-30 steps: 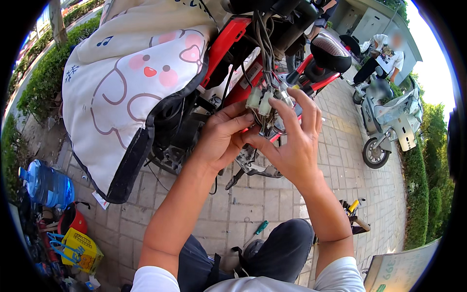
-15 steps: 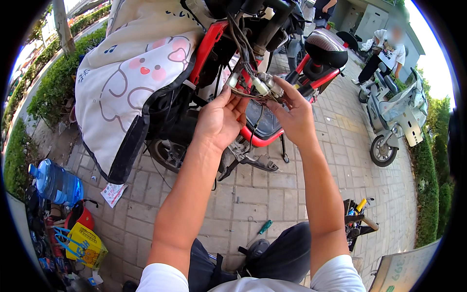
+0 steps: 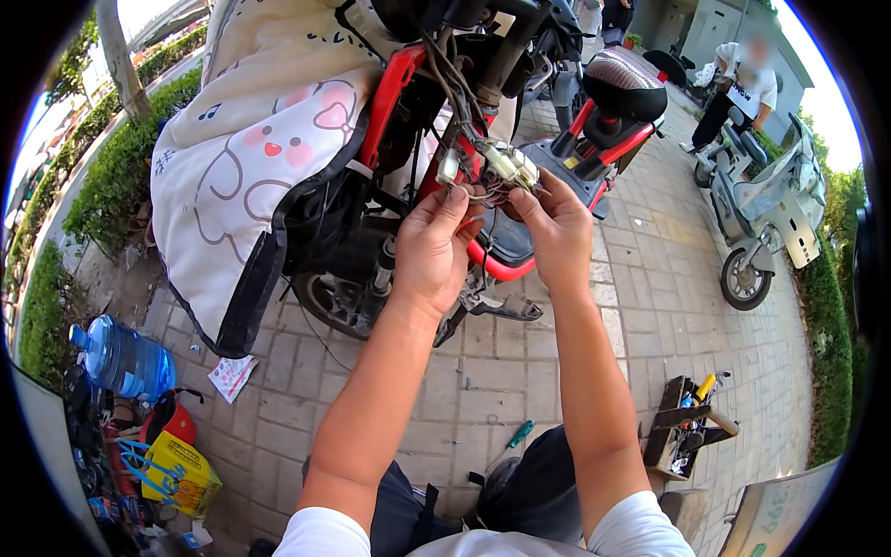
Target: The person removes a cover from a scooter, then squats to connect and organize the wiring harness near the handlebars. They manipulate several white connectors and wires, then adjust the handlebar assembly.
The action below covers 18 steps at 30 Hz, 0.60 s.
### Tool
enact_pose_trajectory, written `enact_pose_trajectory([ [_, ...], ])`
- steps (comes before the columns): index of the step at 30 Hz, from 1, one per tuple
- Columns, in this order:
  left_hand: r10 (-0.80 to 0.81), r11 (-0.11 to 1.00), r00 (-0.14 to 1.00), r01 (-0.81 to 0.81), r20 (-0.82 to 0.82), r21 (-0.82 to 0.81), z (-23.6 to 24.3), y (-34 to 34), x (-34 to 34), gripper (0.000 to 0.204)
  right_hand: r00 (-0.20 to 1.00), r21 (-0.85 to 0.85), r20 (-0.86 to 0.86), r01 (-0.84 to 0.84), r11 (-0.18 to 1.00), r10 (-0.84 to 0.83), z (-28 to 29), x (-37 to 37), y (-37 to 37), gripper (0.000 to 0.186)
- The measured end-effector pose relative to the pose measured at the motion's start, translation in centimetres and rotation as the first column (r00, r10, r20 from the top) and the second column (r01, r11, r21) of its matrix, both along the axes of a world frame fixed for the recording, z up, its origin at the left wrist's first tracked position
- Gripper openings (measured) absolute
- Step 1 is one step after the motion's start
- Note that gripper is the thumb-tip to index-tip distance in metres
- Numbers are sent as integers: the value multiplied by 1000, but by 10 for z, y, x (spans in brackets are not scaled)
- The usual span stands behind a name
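Observation:
My left hand (image 3: 434, 241) is closed with its thumb tip pressed on thin wires below a white plastic connector (image 3: 448, 165). My right hand (image 3: 560, 232) pinches the same tangle just to the right, at a cluster of pale connectors (image 3: 503, 161). These hang from a dark cable bundle (image 3: 450, 84) at the stripped front of a red electric scooter (image 3: 394, 93). The scooter's grey footboard and red-edged seat (image 3: 620, 88) lie beyond my hands. A white padded cover (image 3: 232, 204) with a cartoon print drapes over the left side. Exactly which wire each fingertip grips is too small to tell.
At lower left are a water jug (image 3: 130, 367), red helmet (image 3: 174, 418) and yellow bag (image 3: 172, 472). A teal screwdriver (image 3: 521, 433) lies on the paving, right of it a toolbox (image 3: 673, 427). A grey scooter (image 3: 766, 204) and another person (image 3: 742, 93) are at right, near hedges.
My right hand has lowered its raised forefinger from the connectors to pinch the wires. My left hand shifted among them. The view moved, showing more of the footboard and toolbox.

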<state>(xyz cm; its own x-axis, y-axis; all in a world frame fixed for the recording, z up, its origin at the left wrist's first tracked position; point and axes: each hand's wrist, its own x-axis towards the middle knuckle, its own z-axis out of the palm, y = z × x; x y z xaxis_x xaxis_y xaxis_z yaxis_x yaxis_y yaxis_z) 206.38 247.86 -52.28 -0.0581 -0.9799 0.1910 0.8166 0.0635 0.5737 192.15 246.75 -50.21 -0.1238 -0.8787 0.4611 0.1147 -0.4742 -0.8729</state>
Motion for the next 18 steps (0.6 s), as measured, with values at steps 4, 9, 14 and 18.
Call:
enact_pose_trajectory([
  [4, 85, 996, 993, -83, 88, -26, -12, 10, 2, 10, 994, 17, -24, 104, 994, -104, -8, 7, 3, 39],
  [9, 94, 993, 986, -82, 141, -88, -12, 16, 11, 10, 994, 62, -6, 108, 992, -108, -9, 8, -1, 32],
  [14, -7, 998, 994, 13, 112, -54, -18, 10, 18, 12, 997, 64, -32, 75, 995, -73, -13, 1, -2, 35],
  [18, -56, 991, 997, 61, 49, -118, -15, 8, 22, 18, 997, 76, 17, -75, 994, 73, -13, -3, 1, 41],
])
